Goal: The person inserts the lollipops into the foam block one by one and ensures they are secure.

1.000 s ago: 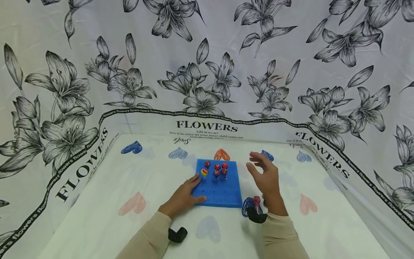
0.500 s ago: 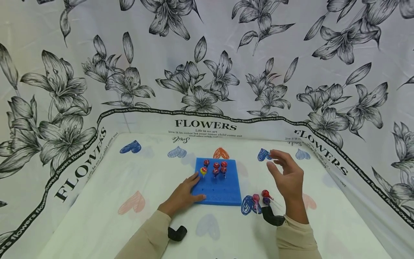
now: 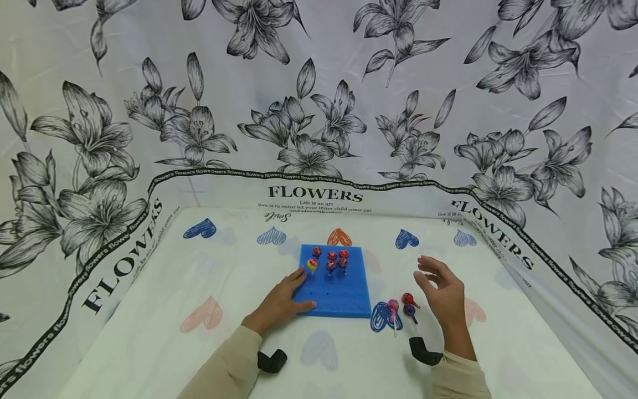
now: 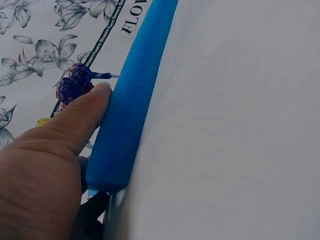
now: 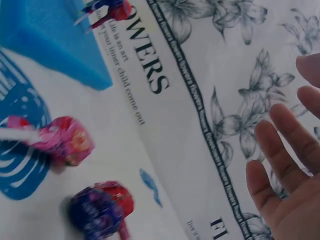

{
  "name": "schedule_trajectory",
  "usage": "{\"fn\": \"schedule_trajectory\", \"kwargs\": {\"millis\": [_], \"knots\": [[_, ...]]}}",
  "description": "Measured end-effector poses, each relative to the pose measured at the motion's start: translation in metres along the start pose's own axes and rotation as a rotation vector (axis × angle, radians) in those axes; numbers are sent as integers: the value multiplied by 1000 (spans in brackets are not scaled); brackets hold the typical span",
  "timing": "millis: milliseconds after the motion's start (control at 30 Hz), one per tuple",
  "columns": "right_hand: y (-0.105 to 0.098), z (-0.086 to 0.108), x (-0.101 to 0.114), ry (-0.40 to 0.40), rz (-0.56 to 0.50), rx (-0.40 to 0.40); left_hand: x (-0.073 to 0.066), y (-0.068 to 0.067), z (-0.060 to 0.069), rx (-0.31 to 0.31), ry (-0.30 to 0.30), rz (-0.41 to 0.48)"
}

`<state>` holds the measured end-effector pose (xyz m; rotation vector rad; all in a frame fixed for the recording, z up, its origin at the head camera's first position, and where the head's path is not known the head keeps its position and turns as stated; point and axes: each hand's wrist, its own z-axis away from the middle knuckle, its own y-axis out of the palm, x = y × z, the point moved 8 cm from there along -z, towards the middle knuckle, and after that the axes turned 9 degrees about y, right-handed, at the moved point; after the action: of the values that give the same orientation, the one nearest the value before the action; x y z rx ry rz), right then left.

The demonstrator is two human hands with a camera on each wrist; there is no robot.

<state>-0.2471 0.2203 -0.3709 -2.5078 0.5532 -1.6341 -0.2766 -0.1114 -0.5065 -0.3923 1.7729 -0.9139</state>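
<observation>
In the head view, a blue foam block (image 3: 336, 299) lies on the table with several wrapped lollipops standing in its far half, one of them a yellow lollipop (image 3: 312, 264). My left hand (image 3: 279, 302) rests against the block's left side, fingers and thumb spread; the left wrist view shows the thumb (image 4: 75, 117) along the block's edge. To the right of the block, my right hand (image 3: 445, 296) hovers with loosely bent fingers, holding nothing. Beside it lie three loose lollipops: a pink lollipop (image 3: 393, 306), a red lollipop (image 3: 407, 298) and a purple lollipop (image 3: 410, 310), the last two touching.
A white cloth printed with hearts (image 3: 201, 314) covers the table. Behind and at both sides hangs a white floral curtain (image 3: 189, 191). Black wrist-camera pieces jut out near the left sleeve (image 3: 224, 363) and right sleeve (image 3: 458, 382).
My right hand has moved right, away from the block, then lowered slightly towards the loose lollipops, which now show fully. My left hand stays on the block.
</observation>
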Motion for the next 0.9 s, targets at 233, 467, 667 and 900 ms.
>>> {"fn": "schedule_trajectory", "kwargs": {"millis": [233, 467, 667, 900], "knots": [[6, 5, -84, 248, 106, 26, -1, 0, 0, -7, 3, 31], [12, 9, -112, 319, 240, 74, -2, -2, 0, -14, 10, 22], [17, 11, -125, 390, 344, 126, 0, -1, -1, -9, -13, 5], [18, 15, -128, 402, 490, 154, 1, 1, 0, -8, -14, 14]]}}
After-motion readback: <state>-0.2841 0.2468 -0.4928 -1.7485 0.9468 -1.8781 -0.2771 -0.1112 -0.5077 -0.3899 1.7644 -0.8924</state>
